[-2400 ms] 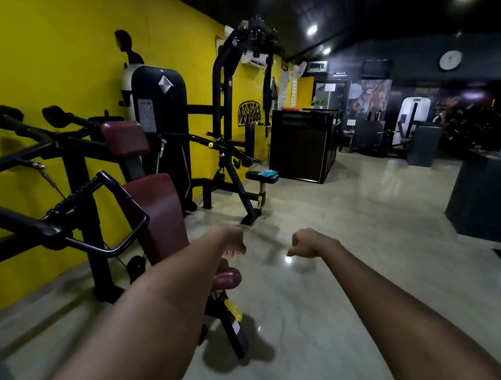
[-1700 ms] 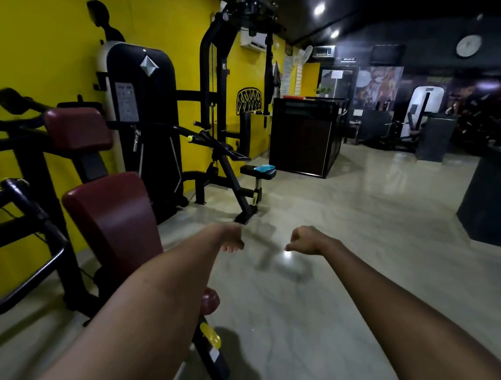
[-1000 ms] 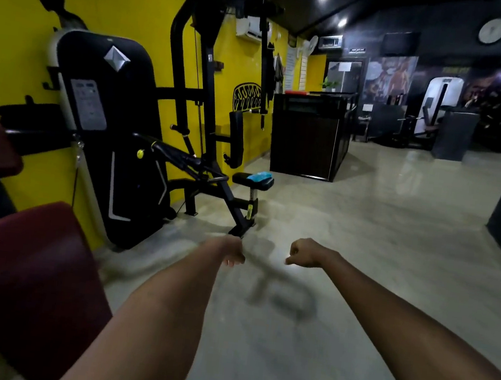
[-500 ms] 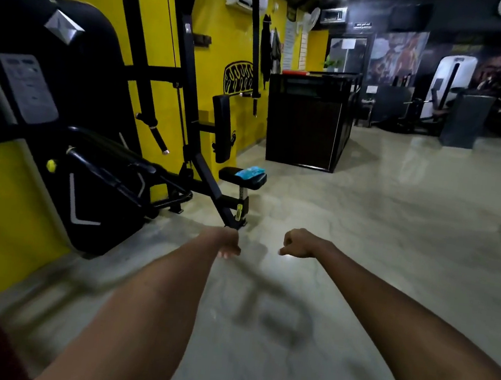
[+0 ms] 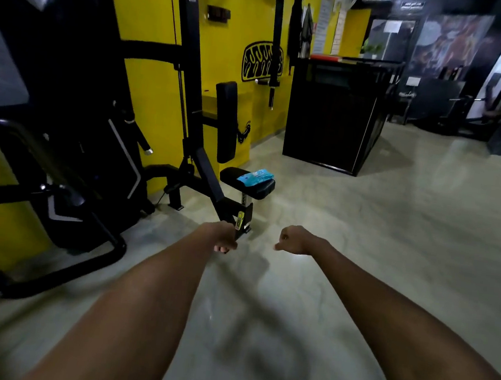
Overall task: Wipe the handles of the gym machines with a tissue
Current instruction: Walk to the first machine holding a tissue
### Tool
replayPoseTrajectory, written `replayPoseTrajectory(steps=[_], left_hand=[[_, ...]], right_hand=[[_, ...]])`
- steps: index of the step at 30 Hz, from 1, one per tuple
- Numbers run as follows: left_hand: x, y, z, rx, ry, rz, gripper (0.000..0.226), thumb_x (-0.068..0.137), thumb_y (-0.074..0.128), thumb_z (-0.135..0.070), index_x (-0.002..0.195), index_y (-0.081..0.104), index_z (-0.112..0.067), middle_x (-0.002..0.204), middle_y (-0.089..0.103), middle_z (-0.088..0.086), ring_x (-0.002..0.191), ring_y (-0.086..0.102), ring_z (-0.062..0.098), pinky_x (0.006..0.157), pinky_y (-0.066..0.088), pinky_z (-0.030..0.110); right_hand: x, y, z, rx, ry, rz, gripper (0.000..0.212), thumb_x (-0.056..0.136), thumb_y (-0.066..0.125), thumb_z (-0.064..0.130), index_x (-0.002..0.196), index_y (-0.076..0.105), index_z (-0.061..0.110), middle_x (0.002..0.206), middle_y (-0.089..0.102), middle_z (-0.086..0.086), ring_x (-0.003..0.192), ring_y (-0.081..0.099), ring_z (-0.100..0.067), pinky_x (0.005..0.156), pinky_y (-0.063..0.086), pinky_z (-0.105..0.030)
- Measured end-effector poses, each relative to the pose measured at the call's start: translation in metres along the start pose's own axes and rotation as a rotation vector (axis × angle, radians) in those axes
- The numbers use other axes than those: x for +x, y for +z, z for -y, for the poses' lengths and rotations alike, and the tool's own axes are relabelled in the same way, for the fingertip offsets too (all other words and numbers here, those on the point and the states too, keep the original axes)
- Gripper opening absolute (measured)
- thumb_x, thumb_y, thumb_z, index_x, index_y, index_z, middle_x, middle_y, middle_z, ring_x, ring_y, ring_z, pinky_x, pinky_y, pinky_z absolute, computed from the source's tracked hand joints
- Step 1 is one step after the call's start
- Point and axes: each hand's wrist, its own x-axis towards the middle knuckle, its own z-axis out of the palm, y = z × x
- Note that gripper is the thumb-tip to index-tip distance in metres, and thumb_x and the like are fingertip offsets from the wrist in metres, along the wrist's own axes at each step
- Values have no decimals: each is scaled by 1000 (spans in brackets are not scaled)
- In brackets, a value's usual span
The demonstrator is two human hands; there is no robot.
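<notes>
Both my arms reach forward over the floor. My left hand (image 5: 224, 237) and my right hand (image 5: 293, 240) are curled into loose fists and hold nothing that I can see. A blue tissue pack (image 5: 255, 176) lies on the small black seat (image 5: 245, 183) of a black gym machine (image 5: 191, 95) just beyond my left hand. The machine has an upright back pad (image 5: 225, 121) and a hanging handle (image 5: 142, 140) with a metal end.
A large black weight-stack machine (image 5: 43, 103) with a curved floor frame stands at the left against the yellow wall (image 5: 157, 7). A black counter (image 5: 334, 115) stands ahead. More machines stand at the far right. Pale polished floor (image 5: 393, 237) stretches to the right.
The view has advanced along the yellow wall, past the maroon-padded machine, and the seat with the blue pack is now much nearer. Both hands stay curled out in front.
</notes>
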Motion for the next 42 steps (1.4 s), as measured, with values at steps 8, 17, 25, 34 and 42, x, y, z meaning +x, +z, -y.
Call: replayPoseTrajectory(steps=[8,17,25,34,42], left_hand=[[157,-48,11,8,49,29,22,94,46,-19,94,63,-4,100,70,13,69,59,17,70,46,26],[322,-141,52,45,43,10,34,95,46,-25,70,63,-8,81,69,6,53,53,9,57,43,18],[445,-178,70,18,12,80,35,96,49,-29,64,50,-15,62,53,-2,54,49,8,54,39,16],[568,-203,97,7,-80,126,30,94,49,-31,77,63,-10,83,66,10,71,61,19,65,46,24],[677,-227,131,76,-24,173,30,94,48,-28,89,63,-2,106,66,16,91,61,27,77,46,30]], right_hand=[[160,-31,-44,-40,2,33,45,91,56,33,120,56,-2,125,56,-18,116,50,-30,89,41,-30],[340,-78,-58,-65,5,57,44,91,54,34,121,55,1,127,54,-16,118,49,-30,91,41,-30],[488,-96,-87,-58,-22,136,43,92,55,25,127,49,1,130,52,-18,118,49,-29,91,40,-29],[628,-110,-104,-20,-34,207,22,92,55,28,80,55,10,116,53,-19,111,49,-26,90,39,-26],[741,-102,-106,75,24,265,41,91,57,27,118,55,-5,122,57,-21,117,51,-33,94,38,-32]])
